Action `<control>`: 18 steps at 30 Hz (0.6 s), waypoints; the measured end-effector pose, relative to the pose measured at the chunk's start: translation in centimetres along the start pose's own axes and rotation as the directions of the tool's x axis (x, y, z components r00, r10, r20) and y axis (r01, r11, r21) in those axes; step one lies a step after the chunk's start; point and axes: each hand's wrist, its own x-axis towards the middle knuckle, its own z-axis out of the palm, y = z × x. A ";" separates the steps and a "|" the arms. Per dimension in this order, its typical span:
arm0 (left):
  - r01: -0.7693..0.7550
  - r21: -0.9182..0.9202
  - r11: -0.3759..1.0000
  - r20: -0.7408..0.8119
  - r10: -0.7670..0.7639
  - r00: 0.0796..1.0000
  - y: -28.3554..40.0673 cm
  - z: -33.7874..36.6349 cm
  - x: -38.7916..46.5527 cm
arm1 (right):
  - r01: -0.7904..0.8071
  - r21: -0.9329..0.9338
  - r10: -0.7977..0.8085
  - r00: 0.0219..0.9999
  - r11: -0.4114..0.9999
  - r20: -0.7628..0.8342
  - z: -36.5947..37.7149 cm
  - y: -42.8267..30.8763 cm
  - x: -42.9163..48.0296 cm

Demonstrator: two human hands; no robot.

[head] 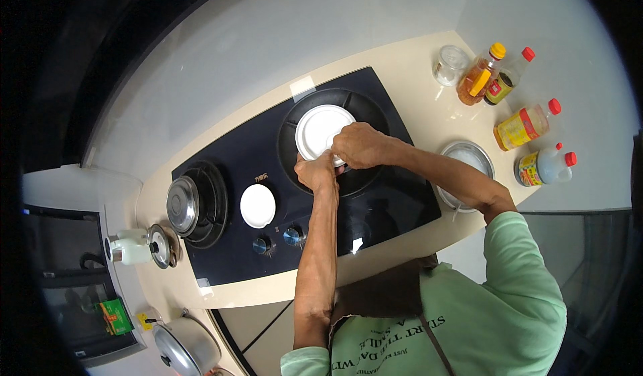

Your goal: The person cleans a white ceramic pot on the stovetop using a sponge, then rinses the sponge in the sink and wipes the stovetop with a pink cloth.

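Note:
A round white dish or shallow tub [324, 129] is held over the right burner [371, 119] of a black glass gas hob. My left hand [317, 171] grips its near rim, thumb towards the top. At the near right part of the rim, my right hand [360, 145] is closed with its fingertips pinched beside my left thumb. What those fingertips hold is hidden. To the left, a flat white disc [257, 206], perhaps a lid, lies on the glass between the burners, apart from both hands.
A steel lidded pot [183, 206] sits at the left burner [217, 210]. Under my right forearm stands a metal bowl [469, 152] with something pale inside. Several capped bottles [474, 82] and a clear jar [450, 65] line the right counter. A large lidded pot [188, 343] stands lower left.

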 end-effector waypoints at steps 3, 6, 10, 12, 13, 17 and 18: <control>-0.013 -0.026 1.000 0.008 0.013 1.000 0.0 -0.1 -0.2 | 0.037 0.018 -0.037 0.999 0.999 0.004 0.0 0.3 0.3; -0.008 -0.083 0.996 0.017 0.009 1.000 -0.7 -0.1 0.0 | -0.085 0.097 0.087 0.996 0.992 -0.016 -0.3 -0.1 0.1; 0.004 -0.124 0.992 0.049 0.002 0.999 -0.7 -0.2 -0.2 | -0.049 0.056 0.055 0.992 0.997 -0.110 -0.2 -0.3 0.0; 0.006 -0.172 0.985 0.074 0.007 0.997 -1.1 -0.3 0.0 | -0.121 0.081 0.129 0.986 0.989 -0.103 -0.6 -0.6 0.1; 0.009 -0.183 0.983 0.072 0.004 0.997 -1.2 -0.3 0.0 | -0.117 0.078 0.123 0.990 0.990 -0.074 -0.7 -0.7 0.1; -0.007 -0.205 0.979 0.074 0.023 0.997 -1.6 -0.2 -0.1 | -0.120 0.072 0.118 0.993 0.990 0.022 -1.3 -1.2 0.2; -0.020 -0.205 0.979 0.075 0.036 0.997 -1.7 -0.3 -0.1 | -0.123 0.073 0.121 0.992 0.990 0.039 -1.3 -1.2 0.2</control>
